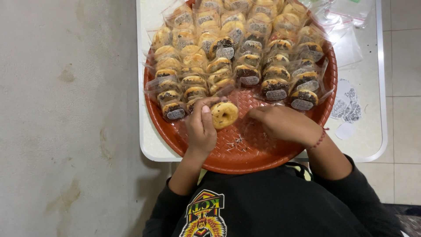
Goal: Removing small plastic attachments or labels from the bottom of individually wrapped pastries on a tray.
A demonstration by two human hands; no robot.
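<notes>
The left hand (201,127) pinches a small round golden doughnut with dark sprinkles (224,114), unwrapped, thumb laid along its near edge and fingertips curled behind it, so it sits just beyond and to the right of that thumb, lifted a little off the round red-brown woven plastic tray (193,145). The right hand (280,123) lies knuckles-up just right of the doughnut, fingers bent around a clear thin plastic bag (254,131) that spreads under and in front of them; whether they truly grip the film or only press it down I cannot tell, since the fingertips are hidden.

Beyond both sets of fingers stand rows of bagged doughnuts with small labels (245,57), packed edge to edge. A few dark crumbs (234,142) lie on the tray below the left thumb. On the white table (372,131), well to the right of the right wrist, lies a sheet of round printed stickers (346,105).

To do this well, I would say the bag mouth wants holding wide and steady by the right fingers, and the doughnut kept by its rim, topping untouched, sliding in level so no sprinkles shed.
</notes>
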